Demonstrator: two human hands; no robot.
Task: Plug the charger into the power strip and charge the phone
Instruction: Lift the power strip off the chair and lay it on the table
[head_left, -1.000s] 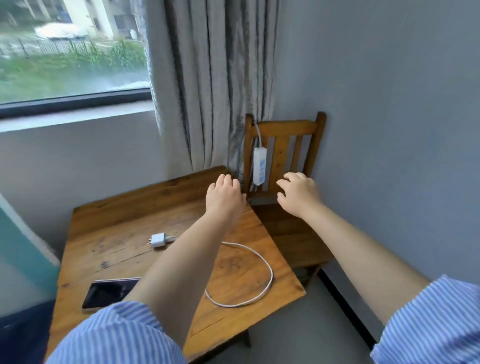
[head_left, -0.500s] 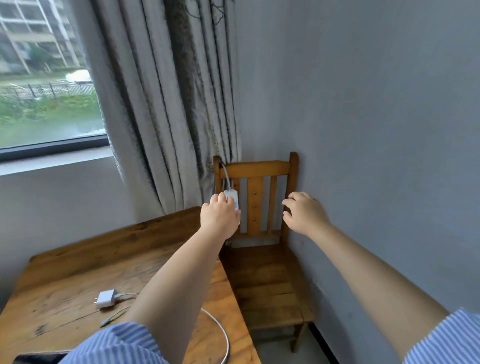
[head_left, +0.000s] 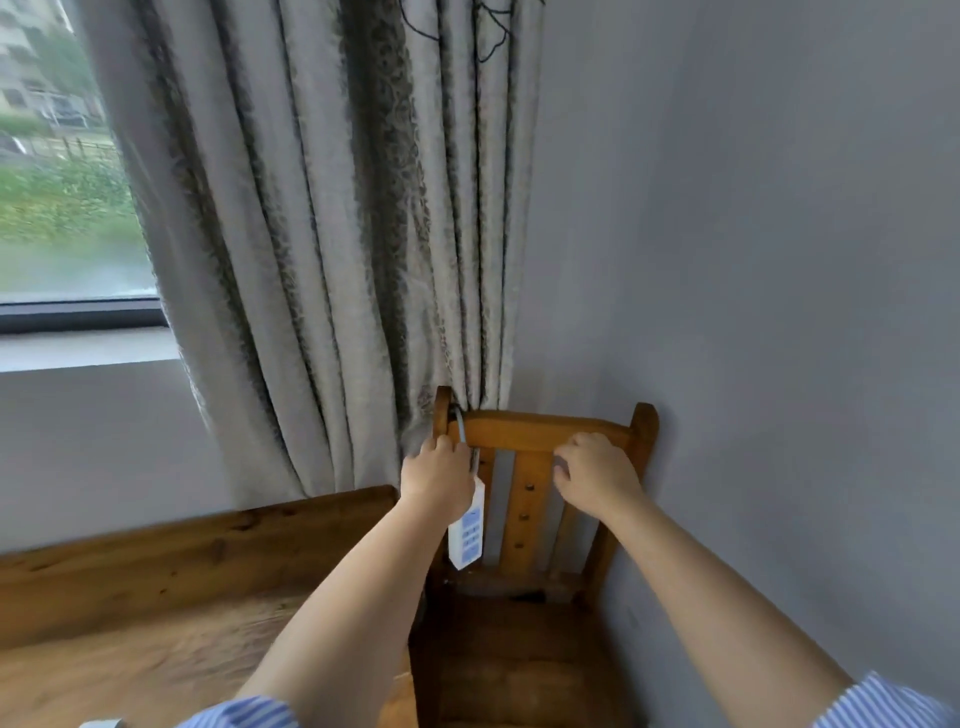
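A white power strip (head_left: 466, 538) with blue sockets hangs down the front of the wooden chair's backrest (head_left: 545, 431). Its grey cord (head_left: 460, 422) loops over the top rail at the left post. My left hand (head_left: 439, 478) is closed around the strip's upper end where the cord enters. My right hand (head_left: 597, 475) hovers at the backrest slats to the right, fingers curled and holding nothing. The phone is out of sight. A small white sliver (head_left: 101, 723) at the bottom edge is too cut off to identify.
The wooden table (head_left: 156, 597) fills the lower left, its right edge against the chair seat (head_left: 514, 654). A patterned grey curtain (head_left: 337, 234) hangs behind the chair's left post. A grey wall (head_left: 779, 312) stands close on the right, a window (head_left: 57, 208) at the left.
My view has tilted up and closer to the chair, so the charger and cable left the frame. My left hand rose to the strip's top end and closed on it. My right hand moved up to the backrest.
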